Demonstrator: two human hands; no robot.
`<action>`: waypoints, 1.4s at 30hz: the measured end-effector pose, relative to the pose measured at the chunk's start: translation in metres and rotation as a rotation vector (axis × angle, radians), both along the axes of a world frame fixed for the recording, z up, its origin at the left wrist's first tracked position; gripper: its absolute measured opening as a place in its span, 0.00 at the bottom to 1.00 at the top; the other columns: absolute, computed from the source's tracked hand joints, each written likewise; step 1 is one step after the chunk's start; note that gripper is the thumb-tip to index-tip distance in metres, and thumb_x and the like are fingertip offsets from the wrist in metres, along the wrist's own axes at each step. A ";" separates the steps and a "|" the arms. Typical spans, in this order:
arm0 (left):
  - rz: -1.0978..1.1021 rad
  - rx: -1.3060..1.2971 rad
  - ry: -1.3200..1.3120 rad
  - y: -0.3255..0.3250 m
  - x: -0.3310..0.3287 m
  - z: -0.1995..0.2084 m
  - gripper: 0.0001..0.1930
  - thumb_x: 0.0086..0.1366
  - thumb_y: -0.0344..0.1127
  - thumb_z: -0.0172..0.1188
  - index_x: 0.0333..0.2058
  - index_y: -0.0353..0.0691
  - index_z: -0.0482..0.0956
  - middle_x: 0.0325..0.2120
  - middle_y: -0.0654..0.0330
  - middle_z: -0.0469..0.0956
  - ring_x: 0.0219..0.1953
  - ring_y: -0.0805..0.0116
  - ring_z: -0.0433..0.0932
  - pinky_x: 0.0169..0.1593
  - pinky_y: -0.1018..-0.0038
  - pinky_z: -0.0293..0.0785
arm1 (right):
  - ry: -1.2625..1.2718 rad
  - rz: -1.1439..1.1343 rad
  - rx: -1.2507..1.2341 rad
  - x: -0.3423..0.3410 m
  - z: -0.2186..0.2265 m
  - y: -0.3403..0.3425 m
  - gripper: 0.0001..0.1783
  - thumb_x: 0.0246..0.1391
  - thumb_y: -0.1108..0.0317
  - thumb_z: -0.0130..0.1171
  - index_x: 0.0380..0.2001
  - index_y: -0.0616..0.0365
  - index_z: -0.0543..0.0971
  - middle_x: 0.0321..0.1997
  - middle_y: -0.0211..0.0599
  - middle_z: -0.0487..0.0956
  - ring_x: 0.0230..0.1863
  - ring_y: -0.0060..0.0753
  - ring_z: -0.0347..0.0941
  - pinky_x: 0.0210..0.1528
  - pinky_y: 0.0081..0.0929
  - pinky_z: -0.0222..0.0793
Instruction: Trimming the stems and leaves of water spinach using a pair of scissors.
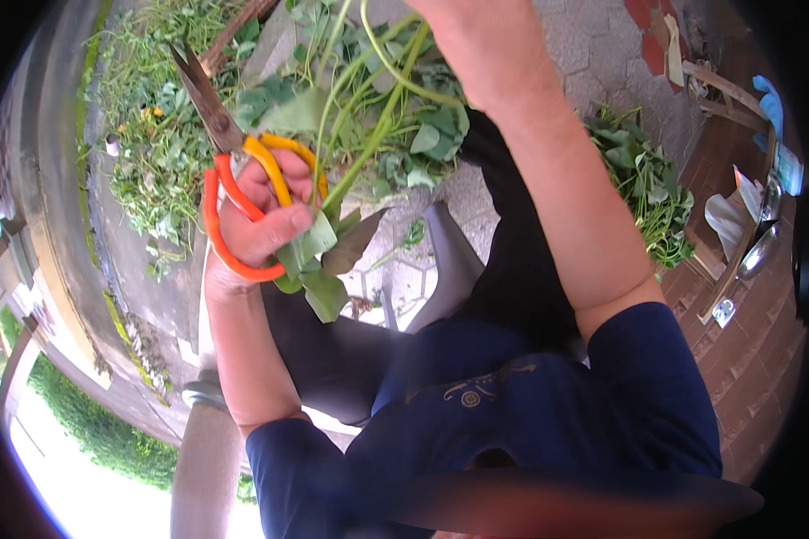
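My left hand (270, 202) is closed around a pair of scissors (214, 117). Their handles are orange and yellow, and the dark blades point up and to the left, slightly apart. Long green leafy stems (379, 124) run past the thumb of this hand, with broad leaves (319, 269) hanging just below it. Whether the fingers also grip these stems I cannot tell. My right hand (476, 36) is at the top edge, beside the upper part of the stems. Its fingers lie outside the picture, so its hold is hidden.
A heap of cut vines (157, 153) covers the ground at the left and ahead. Another leafy pile (643, 184) lies right of my right forearm. Further right is a low wooden rack (737, 260) with bags and metal things. A post (205, 449) stands at the lower left.
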State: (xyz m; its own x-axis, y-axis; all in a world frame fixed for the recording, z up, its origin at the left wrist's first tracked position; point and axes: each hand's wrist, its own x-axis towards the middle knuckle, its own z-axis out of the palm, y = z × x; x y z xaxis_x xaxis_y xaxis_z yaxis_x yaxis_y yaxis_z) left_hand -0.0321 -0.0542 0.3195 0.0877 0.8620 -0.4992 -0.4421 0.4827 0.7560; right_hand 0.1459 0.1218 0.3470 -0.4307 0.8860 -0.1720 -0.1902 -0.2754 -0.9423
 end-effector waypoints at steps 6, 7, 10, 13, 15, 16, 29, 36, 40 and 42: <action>-0.124 -0.044 -0.049 0.006 0.011 0.009 0.25 0.43 0.29 0.68 0.41 0.36 0.67 0.34 0.60 0.73 0.35 0.73 0.73 0.39 0.79 0.71 | 0.751 0.163 -0.263 0.002 -0.011 0.003 0.15 0.60 0.61 0.45 0.39 0.60 0.75 0.46 0.42 0.75 0.52 0.31 0.68 0.57 0.28 0.58; -0.123 -0.050 -0.056 0.004 0.010 0.011 0.25 0.43 0.29 0.68 0.41 0.36 0.67 0.34 0.60 0.73 0.35 0.73 0.73 0.39 0.79 0.71 | 0.745 0.160 -0.269 0.001 -0.008 0.002 0.15 0.60 0.61 0.45 0.39 0.60 0.75 0.46 0.42 0.75 0.52 0.31 0.68 0.57 0.28 0.58; -0.087 -0.050 -0.091 -0.001 0.010 0.012 0.28 0.42 0.31 0.69 0.42 0.37 0.67 0.34 0.58 0.74 0.34 0.73 0.74 0.36 0.79 0.69 | 0.964 0.283 -0.463 -0.002 -0.001 0.005 0.20 0.60 0.60 0.42 0.38 0.69 0.74 0.43 0.43 0.76 0.52 0.36 0.68 0.61 0.37 0.56; -0.104 -0.037 -0.120 -0.001 0.007 0.012 0.29 0.42 0.32 0.70 0.43 0.37 0.67 0.33 0.58 0.74 0.34 0.73 0.74 0.36 0.79 0.67 | 1.004 0.258 -0.532 -0.001 0.003 0.003 0.19 0.61 0.60 0.42 0.36 0.68 0.74 0.40 0.42 0.76 0.51 0.36 0.68 0.61 0.37 0.57; -0.117 -0.032 -0.128 0.002 0.005 0.006 0.30 0.41 0.33 0.71 0.44 0.37 0.67 0.34 0.57 0.74 0.34 0.73 0.73 0.36 0.79 0.67 | 1.014 0.297 -0.535 -0.002 0.000 0.006 0.19 0.61 0.60 0.41 0.34 0.67 0.74 0.37 0.41 0.76 0.49 0.35 0.69 0.59 0.37 0.59; -0.117 -0.054 -0.124 0.004 0.005 0.008 0.31 0.41 0.34 0.72 0.44 0.37 0.66 0.34 0.56 0.75 0.34 0.73 0.73 0.37 0.79 0.67 | 1.026 0.349 -0.522 -0.002 0.001 0.007 0.20 0.61 0.59 0.40 0.32 0.66 0.74 0.35 0.40 0.76 0.47 0.35 0.70 0.57 0.37 0.61; 0.610 -0.025 0.259 0.015 -0.012 -0.014 0.08 0.61 0.35 0.52 0.33 0.37 0.69 0.25 0.57 0.75 0.24 0.75 0.71 0.29 0.78 0.68 | 0.701 0.412 -0.515 0.001 0.010 -0.016 0.20 0.60 0.57 0.42 0.24 0.63 0.72 0.16 0.36 0.69 0.15 0.23 0.60 0.22 0.23 0.57; 0.644 0.241 0.270 0.027 0.015 0.015 0.08 0.59 0.28 0.55 0.36 0.35 0.68 0.28 0.56 0.74 0.23 0.77 0.69 0.30 0.79 0.67 | 0.615 0.484 -0.544 -0.011 0.011 -0.032 0.14 0.59 0.58 0.45 0.27 0.56 0.68 0.27 0.36 0.72 0.17 0.21 0.62 0.22 0.20 0.58; 0.614 0.397 0.152 0.030 0.019 0.022 0.14 0.57 0.27 0.56 0.42 0.35 0.65 0.31 0.53 0.75 0.23 0.75 0.70 0.31 0.79 0.68 | 0.463 0.542 -0.476 -0.024 0.008 -0.042 0.16 0.60 0.57 0.43 0.26 0.58 0.68 0.24 0.33 0.70 0.15 0.17 0.60 0.20 0.17 0.57; 0.610 0.477 0.074 0.032 0.018 0.024 0.16 0.55 0.25 0.58 0.42 0.35 0.65 0.32 0.53 0.75 0.22 0.74 0.71 0.30 0.79 0.69 | 0.390 0.565 -0.440 -0.028 0.006 -0.047 0.16 0.61 0.58 0.39 0.27 0.58 0.67 0.24 0.32 0.69 0.13 0.13 0.59 0.17 0.14 0.56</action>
State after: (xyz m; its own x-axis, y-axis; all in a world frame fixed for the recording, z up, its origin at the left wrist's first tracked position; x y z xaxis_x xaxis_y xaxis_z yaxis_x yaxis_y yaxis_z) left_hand -0.0145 -0.0225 0.3432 -0.4904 0.8701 -0.0485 -0.4653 -0.2144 0.8588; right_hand 0.1181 0.0753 0.3526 -0.8933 0.4029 -0.1990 -0.2037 -0.7577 -0.6200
